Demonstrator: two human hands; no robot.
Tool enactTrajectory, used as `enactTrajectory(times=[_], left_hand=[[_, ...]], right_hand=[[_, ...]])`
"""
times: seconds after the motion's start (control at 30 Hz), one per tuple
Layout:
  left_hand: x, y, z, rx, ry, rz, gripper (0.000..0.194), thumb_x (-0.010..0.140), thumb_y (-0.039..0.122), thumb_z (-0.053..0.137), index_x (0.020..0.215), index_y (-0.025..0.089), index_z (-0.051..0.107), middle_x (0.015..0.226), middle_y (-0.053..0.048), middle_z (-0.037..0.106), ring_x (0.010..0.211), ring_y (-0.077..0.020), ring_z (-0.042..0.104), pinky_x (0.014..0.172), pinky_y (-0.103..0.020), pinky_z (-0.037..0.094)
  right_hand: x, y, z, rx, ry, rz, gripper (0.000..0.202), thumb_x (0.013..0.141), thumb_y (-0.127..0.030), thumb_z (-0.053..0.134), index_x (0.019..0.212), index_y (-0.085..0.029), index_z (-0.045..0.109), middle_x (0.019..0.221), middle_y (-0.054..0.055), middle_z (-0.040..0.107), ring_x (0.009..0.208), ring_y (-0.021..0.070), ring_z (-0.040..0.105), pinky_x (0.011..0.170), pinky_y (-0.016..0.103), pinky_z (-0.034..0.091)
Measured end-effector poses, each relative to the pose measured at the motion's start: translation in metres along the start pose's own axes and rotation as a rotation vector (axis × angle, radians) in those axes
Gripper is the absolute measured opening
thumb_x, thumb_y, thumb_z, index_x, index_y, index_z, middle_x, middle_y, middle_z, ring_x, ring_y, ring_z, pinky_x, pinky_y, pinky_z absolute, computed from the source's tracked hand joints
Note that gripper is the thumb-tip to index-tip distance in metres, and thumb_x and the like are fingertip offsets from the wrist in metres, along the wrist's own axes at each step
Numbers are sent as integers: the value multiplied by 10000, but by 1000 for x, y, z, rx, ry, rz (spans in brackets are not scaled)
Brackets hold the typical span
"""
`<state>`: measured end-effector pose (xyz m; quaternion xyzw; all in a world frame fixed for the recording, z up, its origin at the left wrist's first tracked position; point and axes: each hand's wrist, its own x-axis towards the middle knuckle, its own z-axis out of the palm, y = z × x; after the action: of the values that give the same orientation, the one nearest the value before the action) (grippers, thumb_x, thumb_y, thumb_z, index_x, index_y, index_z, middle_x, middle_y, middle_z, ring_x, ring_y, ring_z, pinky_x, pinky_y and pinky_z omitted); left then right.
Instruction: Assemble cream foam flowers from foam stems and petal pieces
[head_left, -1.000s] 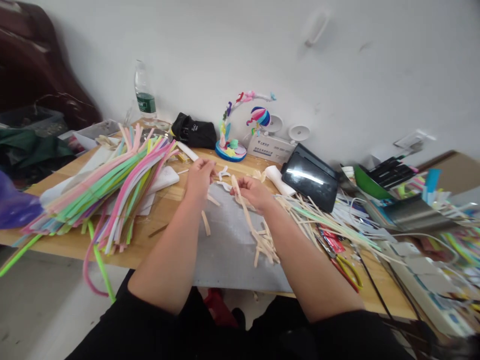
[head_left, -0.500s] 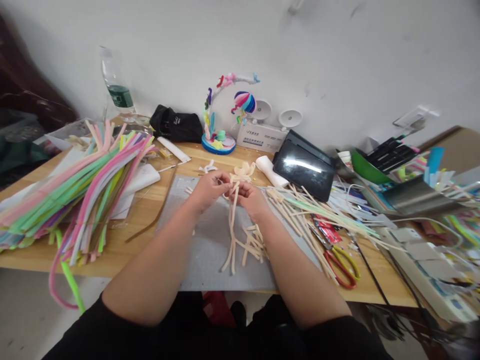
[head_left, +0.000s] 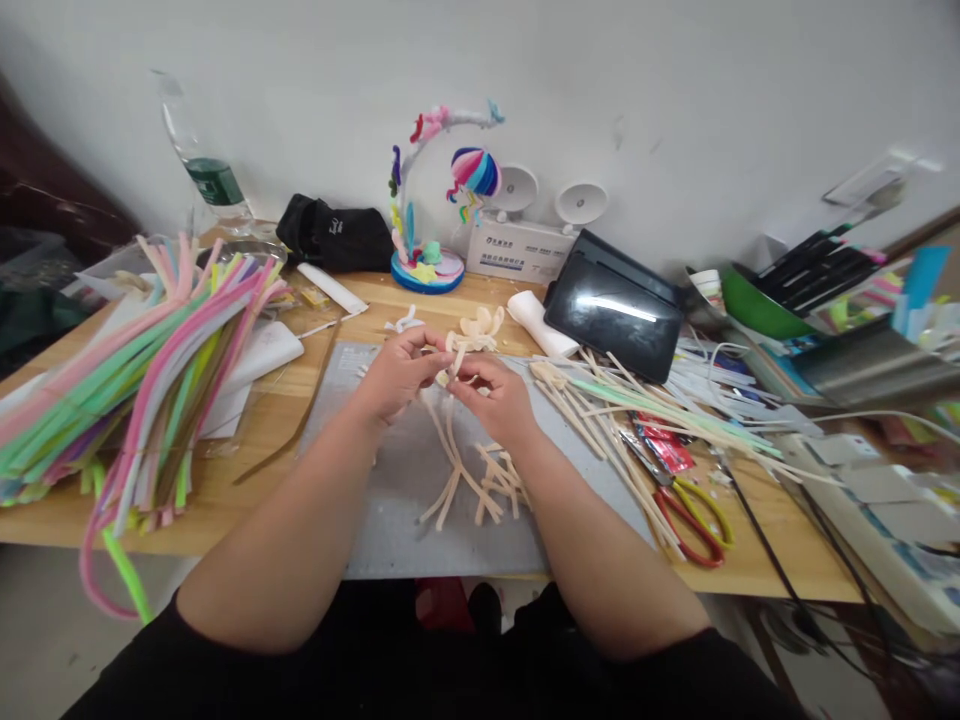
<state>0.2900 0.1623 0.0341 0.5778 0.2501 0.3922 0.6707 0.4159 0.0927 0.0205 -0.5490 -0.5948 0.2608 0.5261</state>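
Observation:
Above the grey cutting mat (head_left: 405, 530), my left hand (head_left: 401, 375) pinches a cream pipe-cleaner piece near its middle. My right hand (head_left: 491, 392) grips the same piece from the other side, its fingertips almost meeting those of the left. Looped, petal-like cream shapes (head_left: 478, 325) rise just beyond the fingertips. Long cream stems (head_left: 453, 450) hang below the hands toward the mat and branch at their lower ends. Short cream pieces (head_left: 502, 475) lie on the mat by my right forearm. The exact grip point is partly hidden by the fingers.
A bundle of coloured pipe cleaners (head_left: 180, 380) lies at the left. Red and yellow scissors (head_left: 694, 520) and loose cream stems (head_left: 577, 410) are at the right. Behind stand a decorated arch (head_left: 427, 270), a black case (head_left: 337, 238), a black device (head_left: 615, 305) and a bottle (head_left: 214, 180).
The view has shifted slightly. Both hands still hold the cream piece; its hanging stems have swung leftward at the top, and the petal-like loops stand a little higher above the fingers.

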Motion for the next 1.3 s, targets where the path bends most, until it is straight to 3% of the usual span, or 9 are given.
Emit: enactTrajectory(times=[0.13,0.27,0.43,0.53,0.67,0.8,0.93,1.1,1.3], left_hand=[[-2,7,1,23,-61,-77,125,641,205,607,729,165,527,594,42,465,437,-35,376,421,-167,286],[5,12,-23,129,40,-146,218,641,138,541,852,188,525,719,5,539,473,-59,426,451,-186,325],[12,12,-70,852,478,-19,227,612,64,506,779,211,551,687,-17,537,580,-137,464,543,-241,351],[11,14,-83,1140,504,-28,120,600,125,572,681,213,562,721,-50,550,749,-213,498,638,-287,369],[9,13,-69,1304,286,40,23,621,227,599,618,209,584,701,-53,570,751,-215,515,636,-270,357],[7,-8,-33,1395,-91,-227,275,591,412,614,441,197,531,451,-25,467,498,-164,454,505,-243,302],[3,-29,-4,1404,-134,-191,297,525,409,656,399,197,491,426,-20,418,505,-169,451,486,-237,283],[2,-26,1,1302,-179,-168,163,529,201,619,407,195,512,439,-13,460,460,-142,419,464,-241,271],[2,-5,-11,1028,136,-6,128,614,156,512,491,167,546,472,-1,514,435,-105,430,433,-217,279]], right_hand=[[1,2,-4,116,38,124,116,690,-289,566,687,-173,566,655,-13,577,604,93,517,598,231,433],[8,9,-13,345,124,266,144,671,-312,575,701,-178,532,582,-31,575,526,76,513,523,207,432],[10,16,-18,352,153,240,135,661,-297,590,680,-177,529,586,-38,563,474,50,461,480,186,405],[9,21,-17,308,147,219,123,654,-281,599,669,-179,532,565,-52,523,482,53,453,487,192,405],[8,25,-16,250,123,198,122,645,-267,610,690,-179,540,552,-60,493,473,54,437,480,195,391],[9,26,-18,235,123,176,113,649,-249,604,689,-180,523,555,-63,472,478,53,433,486,196,387],[9,26,-19,219,114,164,92,653,-221,588,669,-181,506,567,-61,474,494,55,434,497,198,388],[8,21,-19,247,92,157,95,649,-203,586,644,-183,494,554,-65,454,486,50,414,480,187,381],[5,11,-18,372,-34,206,129,656,-214,578,616,-186,458,498,-73,441,428,45,402,441,185,357]])
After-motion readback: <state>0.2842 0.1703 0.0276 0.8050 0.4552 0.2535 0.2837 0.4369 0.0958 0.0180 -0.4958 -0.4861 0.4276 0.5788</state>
